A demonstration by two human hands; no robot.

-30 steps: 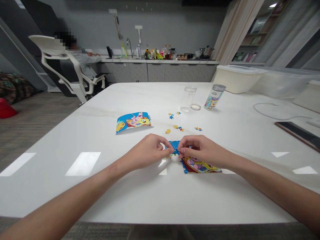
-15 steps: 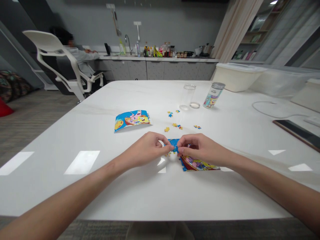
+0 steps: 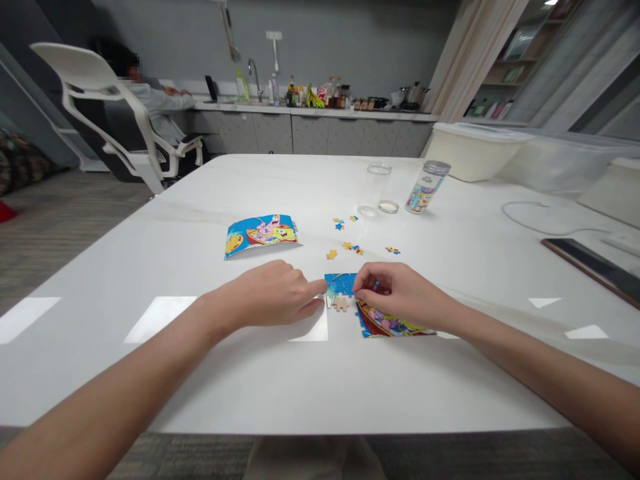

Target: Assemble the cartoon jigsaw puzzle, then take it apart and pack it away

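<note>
My left hand point(image 3: 265, 293) is partly open and holds nothing. Its index fingertip point(image 3: 323, 285) reaches the left edge of a blue jigsaw section point(image 3: 340, 283). My right hand point(image 3: 395, 291) is curled, with its fingertips at the section's right edge; I cannot tell whether it grips a piece. Pale joined puzzle pieces point(image 3: 341, 304) lie directly below the blue section. A second assembled section point(image 3: 393, 325), showing a red boat, lies under and just beyond my right hand.

All of these rest on the white counter point(image 3: 150, 373). A printed SpongeBob picture sheet point(image 3: 261, 235) lies to the far left. Loose puzzle pieces point(image 3: 345, 245) are scattered beyond my hands. Farther on stand a clear glass point(image 3: 379, 188) and a lidded puzzle jar point(image 3: 426, 188), both upright. A person point(image 3: 155, 110) sits in a white chair point(image 3: 100, 113) in the background.
</note>
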